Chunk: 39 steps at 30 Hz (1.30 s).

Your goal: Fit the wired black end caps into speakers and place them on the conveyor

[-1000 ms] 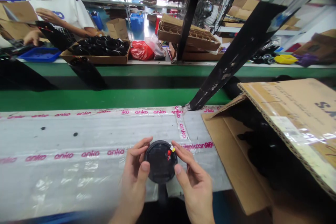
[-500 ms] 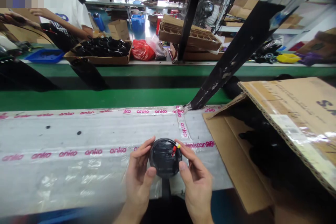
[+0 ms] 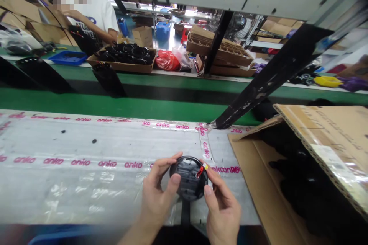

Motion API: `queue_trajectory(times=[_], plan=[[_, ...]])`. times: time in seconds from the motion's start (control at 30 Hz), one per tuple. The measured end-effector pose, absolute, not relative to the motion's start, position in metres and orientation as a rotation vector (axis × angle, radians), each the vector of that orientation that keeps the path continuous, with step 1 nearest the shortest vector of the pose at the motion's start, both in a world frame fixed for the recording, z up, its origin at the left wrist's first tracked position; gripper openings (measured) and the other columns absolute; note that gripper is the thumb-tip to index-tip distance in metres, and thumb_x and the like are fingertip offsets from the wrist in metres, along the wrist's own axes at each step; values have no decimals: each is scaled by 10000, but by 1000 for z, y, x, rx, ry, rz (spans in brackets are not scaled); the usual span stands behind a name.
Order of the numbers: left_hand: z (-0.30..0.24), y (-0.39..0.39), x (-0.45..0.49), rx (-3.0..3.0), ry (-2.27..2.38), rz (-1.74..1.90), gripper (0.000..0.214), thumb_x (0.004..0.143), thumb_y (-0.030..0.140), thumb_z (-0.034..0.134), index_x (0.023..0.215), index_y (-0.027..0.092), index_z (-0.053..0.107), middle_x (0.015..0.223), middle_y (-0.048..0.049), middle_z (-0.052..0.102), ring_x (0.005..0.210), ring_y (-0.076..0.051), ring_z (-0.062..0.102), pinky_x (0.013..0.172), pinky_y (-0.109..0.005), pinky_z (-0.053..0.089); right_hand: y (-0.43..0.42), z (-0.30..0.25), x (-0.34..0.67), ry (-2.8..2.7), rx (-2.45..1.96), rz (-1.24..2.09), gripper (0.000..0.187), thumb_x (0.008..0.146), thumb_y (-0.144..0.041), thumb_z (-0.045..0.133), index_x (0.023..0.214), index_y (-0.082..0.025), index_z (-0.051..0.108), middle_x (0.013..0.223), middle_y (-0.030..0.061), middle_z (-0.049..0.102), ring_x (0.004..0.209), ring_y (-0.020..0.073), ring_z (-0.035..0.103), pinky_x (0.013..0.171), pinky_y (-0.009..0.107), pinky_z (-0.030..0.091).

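Note:
Between my two hands is a round black plastic part (image 3: pixel 188 180) with a glossy face turned up toward me. A small red and yellow wire connector (image 3: pixel 200 170) lies at its upper right. My left hand (image 3: pixel 161 185) grips the left rim, with the thumb over the face. On the other side, my right hand (image 3: pixel 222 199) holds the right rim, fingers behind and thumb at the lower edge. A black strip or stem (image 3: pixel 185 212) shows below the round part; whether it is joined to it I cannot tell.
The white worktop (image 3: pixel 115 138) has pink-printed tape and two small black dots. An open cardboard box (image 3: pixel 324 134) with black parts stands at right. Beyond a slanted black post (image 3: pixel 273 74) runs a green belt (image 3: pixel 143 105). Across it, a person (image 3: pixel 106 13) stands behind a box of black parts (image 3: pixel 126 53).
My view has shifted, so the scene sits lower and farther right. The round part is tilted a little differently, and my left thumb has moved further onto its face. Both hands keep hold.

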<state>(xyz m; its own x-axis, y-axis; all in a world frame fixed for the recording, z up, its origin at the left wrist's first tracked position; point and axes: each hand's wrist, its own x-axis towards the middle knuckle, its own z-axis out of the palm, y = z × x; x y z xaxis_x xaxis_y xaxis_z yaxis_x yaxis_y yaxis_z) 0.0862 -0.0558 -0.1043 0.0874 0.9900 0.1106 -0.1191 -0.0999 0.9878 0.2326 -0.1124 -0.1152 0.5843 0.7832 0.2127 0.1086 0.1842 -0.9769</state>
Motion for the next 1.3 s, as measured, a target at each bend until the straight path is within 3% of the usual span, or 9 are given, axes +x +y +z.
queue_trajectory(times=[0.13, 0.3, 0.47, 0.6, 0.87, 0.93, 1.13, 1.3], plan=[[-98, -60, 87, 1066, 1103, 1268, 366, 980, 485, 800, 1194, 189, 795, 1388, -160, 792, 1302, -336, 763, 1124, -442, 619, -115, -121, 236, -903, -1357, 584, 281, 980, -333, 796, 1252, -289, 850, 1339, 125, 825, 1285, 369, 777, 1152, 592, 596], [-88, -45, 80, 1312, 986, 1108, 393, 1090, 450, 629, 1393, 236, 758, 1501, -113, 733, 1417, -308, 685, 1224, -426, 527, -115, -117, 238, -906, -1379, 588, 279, 972, -352, 805, 1234, -267, 854, 1328, 131, 829, 1273, 377, 781, 1149, 605, 595], [-83, -13, 87, 1446, 715, 956, 507, 1142, 526, 427, 1292, 209, 794, 1347, -123, 805, 1287, -320, 739, 1133, -426, 558, -115, -110, 232, -873, -1392, 594, 285, 980, -374, 790, 1238, -269, 847, 1355, 128, 818, 1294, 377, 767, 1163, 633, 574], [-84, -9, 93, 1340, 630, 928, 550, 1137, 552, 395, 1325, 199, 772, 1363, -130, 786, 1245, -316, 738, 1077, -407, 572, -118, -108, 233, -881, -1347, 615, 295, 998, -327, 761, 1284, -296, 828, 1373, 115, 812, 1303, 356, 764, 1175, 618, 570], [-83, -12, 92, 1315, 662, 895, 541, 1131, 571, 404, 1235, 191, 776, 1245, -109, 793, 1128, -287, 747, 1027, -366, 563, -128, -129, 272, -1275, -1254, 746, 692, 886, -159, 850, 1529, -338, 666, 1549, 99, 704, 1490, 343, 621, 1276, 616, 471], [-81, -13, 92, 1331, 684, 901, 529, 1136, 555, 400, 1230, 198, 778, 1255, -102, 790, 1148, -282, 738, 1037, -355, 552, -126, -134, 273, -1278, -1262, 713, 710, 865, -152, 875, 1519, -340, 671, 1539, 99, 711, 1474, 339, 635, 1287, 624, 454], [-79, -15, 90, 1340, 717, 862, 528, 1153, 541, 366, 1275, 207, 756, 1284, -98, 780, 1171, -282, 728, 1022, -347, 554, -114, -132, 261, -1177, -1181, 705, 610, 854, -158, 886, 1426, -296, 726, 1471, 131, 742, 1422, 323, 674, 1204, 553, 563], [-77, -13, 83, 1417, 681, 808, 533, 1164, 538, 340, 1324, 226, 742, 1325, -105, 779, 1256, -295, 717, 1109, -373, 528, -109, -120, 266, -1127, -1152, 817, 566, 791, -186, 964, 1304, -306, 757, 1438, 123, 760, 1384, 307, 708, 1169, 497, 590]])
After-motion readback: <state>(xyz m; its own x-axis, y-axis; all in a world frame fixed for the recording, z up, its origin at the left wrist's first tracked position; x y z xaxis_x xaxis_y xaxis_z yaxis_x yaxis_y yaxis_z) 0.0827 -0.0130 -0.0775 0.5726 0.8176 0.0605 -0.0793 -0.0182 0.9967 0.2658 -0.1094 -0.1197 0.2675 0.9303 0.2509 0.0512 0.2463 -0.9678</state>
